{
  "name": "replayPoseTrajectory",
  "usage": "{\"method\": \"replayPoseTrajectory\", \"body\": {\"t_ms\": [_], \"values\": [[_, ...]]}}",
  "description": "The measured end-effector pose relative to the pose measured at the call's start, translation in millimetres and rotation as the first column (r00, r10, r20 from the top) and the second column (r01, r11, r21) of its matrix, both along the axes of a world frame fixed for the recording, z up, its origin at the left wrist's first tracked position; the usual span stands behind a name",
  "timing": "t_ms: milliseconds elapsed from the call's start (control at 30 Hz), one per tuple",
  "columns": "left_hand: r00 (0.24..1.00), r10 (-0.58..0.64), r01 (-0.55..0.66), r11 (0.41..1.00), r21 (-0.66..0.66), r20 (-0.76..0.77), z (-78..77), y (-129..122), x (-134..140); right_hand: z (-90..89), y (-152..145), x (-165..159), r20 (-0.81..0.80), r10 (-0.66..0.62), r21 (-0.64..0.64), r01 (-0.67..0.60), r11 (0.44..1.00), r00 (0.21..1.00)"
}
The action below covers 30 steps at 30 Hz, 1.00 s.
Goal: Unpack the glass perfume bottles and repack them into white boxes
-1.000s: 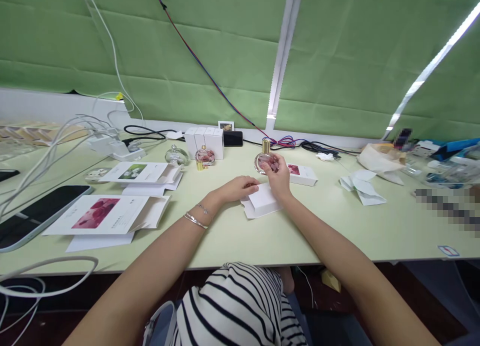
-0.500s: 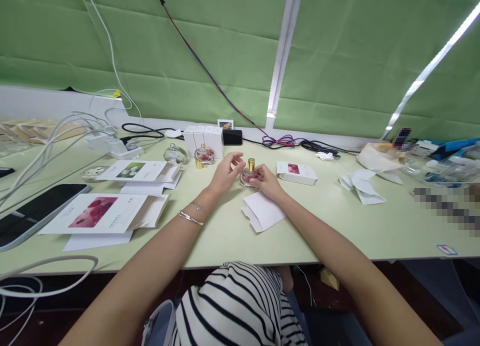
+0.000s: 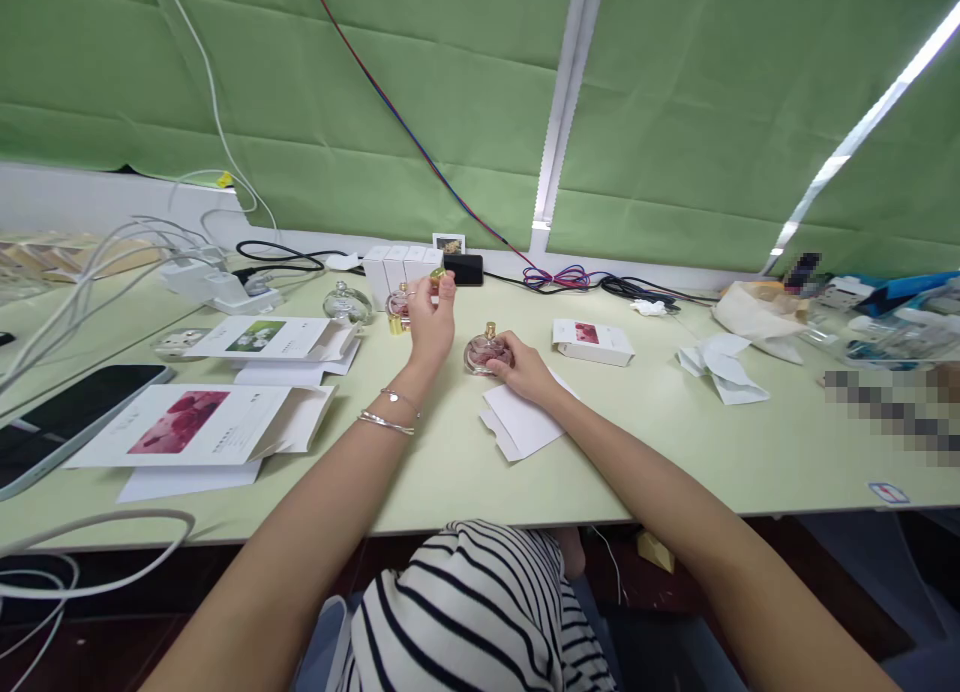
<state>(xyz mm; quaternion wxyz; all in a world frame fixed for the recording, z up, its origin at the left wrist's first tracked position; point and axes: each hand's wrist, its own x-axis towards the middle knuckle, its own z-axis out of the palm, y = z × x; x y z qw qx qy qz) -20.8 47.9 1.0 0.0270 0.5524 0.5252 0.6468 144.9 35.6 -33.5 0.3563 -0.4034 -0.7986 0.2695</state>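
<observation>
Bottle (image 3: pixel 478 355) already uncapped on the bench (image 3: pixel 622 452), in the grip of right hand (image 3: pixel 526 372), gold cap (image 3: pixel 438 274) pinched in left hand (image 3: pixel 433 324), not yet set down.

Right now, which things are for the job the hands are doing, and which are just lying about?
In the job:
gold cap, in the left hand
glass bottle, in the right hand

Seemingly just lying about:
big phone on the left
small crumpled tissue
black cables

The small cylindrical cap (image 3: pixel 438 274) is gold; the round glass bottle (image 3: pixel 479 355) looks pinkish. White lap fabric (image 3: pixel 461 602) carries black stripes.
</observation>
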Motion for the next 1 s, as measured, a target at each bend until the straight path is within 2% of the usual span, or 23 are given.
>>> {"method": "replayPoseTrajectory", "body": {"t_ms": [33, 67, 100, 200, 300, 400, 467, 533, 567, 600, 667, 833, 1000], "values": [[0.995, 0.069, -0.075, 0.993, -0.091, -0.076, -3.5, 4, -10, -0.1, 0, 0, -0.004, -0.002, 0.002, 0.002, 1.000, 1.000], [0.985, 0.084, -0.115, 0.972, -0.205, -0.153, -8.7, 8, -20, -0.2, 0, 0, -0.006, -0.007, 0.003, 0.007, 1.000, 1.000], [0.982, 0.078, -0.121, 0.959, -0.257, -0.171, -14.9, 11, -28, -0.1, 0, 0, -0.007, -0.010, 0.003, 0.010, 1.000, 1.000], [0.976, 0.078, -0.146, 0.925, -0.349, -0.202, -33.0, 18, -42, 0.4, 0, 0, -0.002, -0.003, -0.005, 0.003, 1.000, 1.000], [0.963, 0.098, -0.193, 0.900, -0.390, -0.250, -40.2, 21, -40, 0.8, 0, 1, -0.005, 0.010, -0.002, -0.010, 1.000, 1.000], [0.949, 0.106, -0.215, 0.906, -0.365, -0.296, -33.5, 16, -29, 0.5, 1, 1, 0.002, 0.017, 0.004, -0.017, 1.000, 1.000], [0.941, 0.074, -0.182, 0.933, -0.310, -0.330, -23.7, 8, -18, 0.0, 1, 1, 0.001, 0.021, 0.006, -0.021, 1.000, 1.000], [0.922, -0.025, -0.071, 0.970, -0.231, -0.388, -13.1, -2, -6, -0.4, 2, 2, -0.009, 0.025, 0.009, -0.025, 1.000, 1.000], [0.896, -0.099, 0.025, 0.984, -0.174, -0.433, -8.6, -7, 0, -0.4, 2, 2, -0.012, 0.029, 0.011, -0.029, 1.000, 0.999], [0.867, -0.162, 0.106, 0.984, -0.144, -0.471, -5.0, -12, 6, -0.4, 3, 2, -0.012, 0.036, 0.014, -0.035, 0.999, 0.999], [0.832, -0.222, 0.173, 0.974, -0.143, -0.509, -0.6, -19, 16, -0.1, 3, 2, -0.012, 0.054, 0.021, -0.054, 0.998, 0.998], [0.844, -0.251, 0.136, 0.955, -0.263, -0.475, -0.9, -25, 22, -0.3, 4, 3, -0.024, 0.061, 0.013, -0.060, 0.998, 0.998], [0.854, -0.212, 0.130, 0.971, -0.200, -0.475, -1.7, -26, 20, -1.1, 3, 2, -0.026, 0.053, 0.020, -0.053, 0.998, 0.998]]}}
